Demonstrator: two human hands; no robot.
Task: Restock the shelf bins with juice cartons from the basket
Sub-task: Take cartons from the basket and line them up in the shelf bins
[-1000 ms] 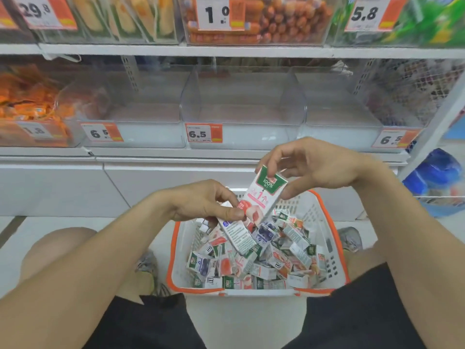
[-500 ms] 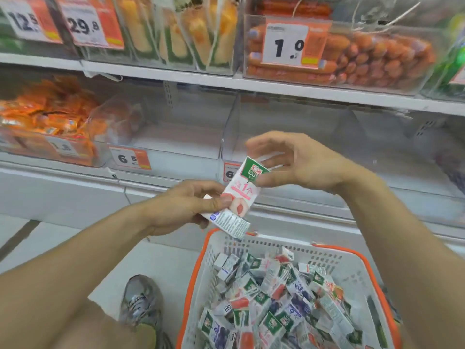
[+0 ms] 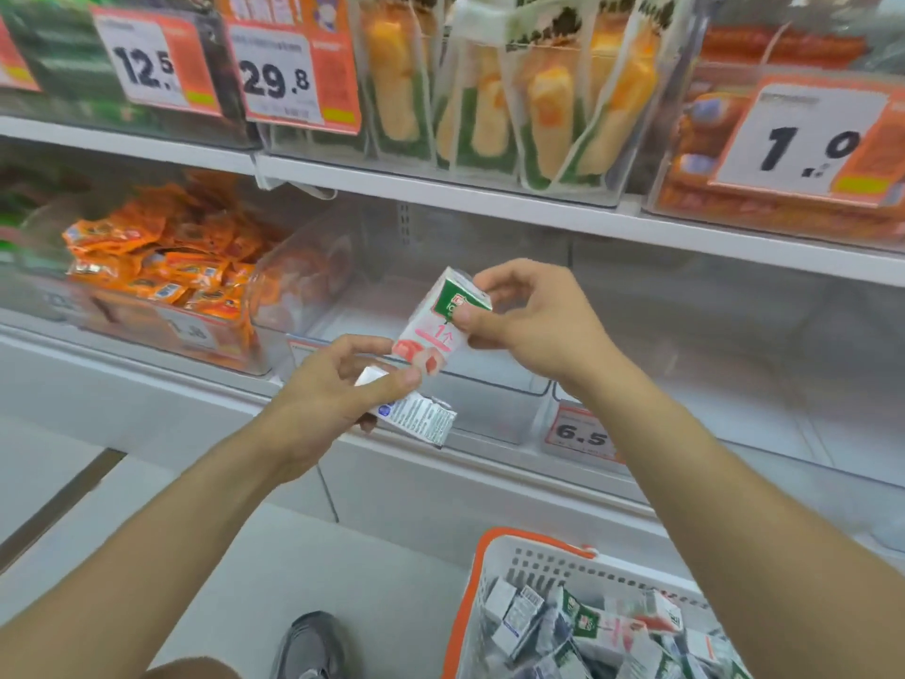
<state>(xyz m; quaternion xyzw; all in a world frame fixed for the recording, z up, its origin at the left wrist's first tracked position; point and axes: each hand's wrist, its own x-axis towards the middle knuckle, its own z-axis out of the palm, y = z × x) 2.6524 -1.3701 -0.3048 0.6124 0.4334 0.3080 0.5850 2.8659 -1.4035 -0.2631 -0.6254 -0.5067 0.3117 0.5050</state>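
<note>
Before the clear shelf bin [image 3: 392,306], your right hand [image 3: 529,321] pinches one juice carton [image 3: 436,321] upright for placing; your left hand [image 3: 333,389] grips a second carton [image 3: 416,419], ready.

Green-topped white and pink juice carton [image 3: 431,323] before clear shelf bins.
White basket [image 3: 534,575] with orange rim; orange packets [image 3: 161,267]; orange-and-white price tag [image 3: 580,433], black numerals.

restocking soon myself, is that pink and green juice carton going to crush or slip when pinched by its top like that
Probably not: the juice carton keeps crisp, square edges under the right hand. Its small size suggests it is light. Its flat faces look smooth, so it may slip.
</note>
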